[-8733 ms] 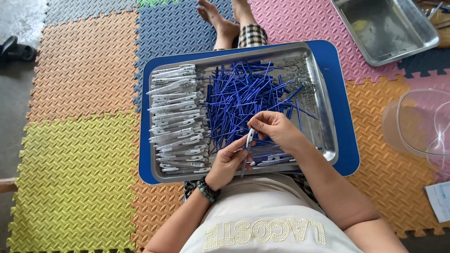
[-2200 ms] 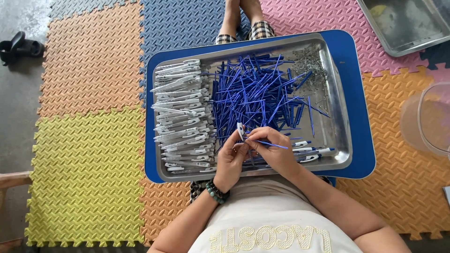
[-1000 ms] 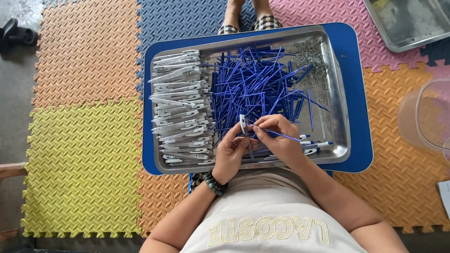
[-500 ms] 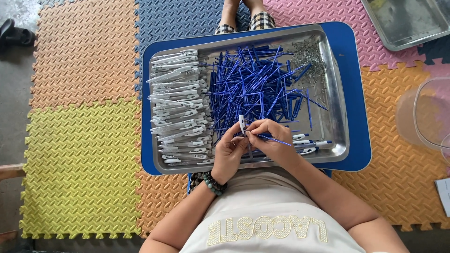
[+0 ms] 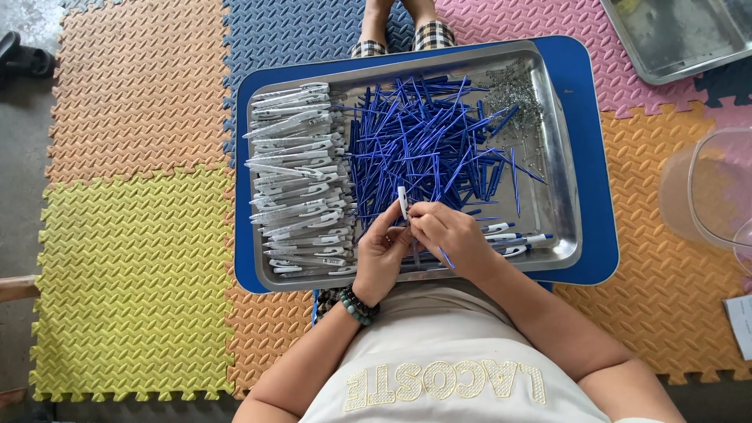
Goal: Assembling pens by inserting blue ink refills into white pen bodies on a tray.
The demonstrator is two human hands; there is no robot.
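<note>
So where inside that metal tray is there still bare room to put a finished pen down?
The steel tray shows bare floor along its right side, between the blue refill pile and the right wall, above the few assembled pens. The left side is packed with white pen barrels; both hands, left and right, crowd the near edge.

A white pen barrel point(image 5: 403, 202) was held near upright at the frame's centre, above a thin blue refill point(image 5: 445, 257) slanted toward the lower right.
</note>
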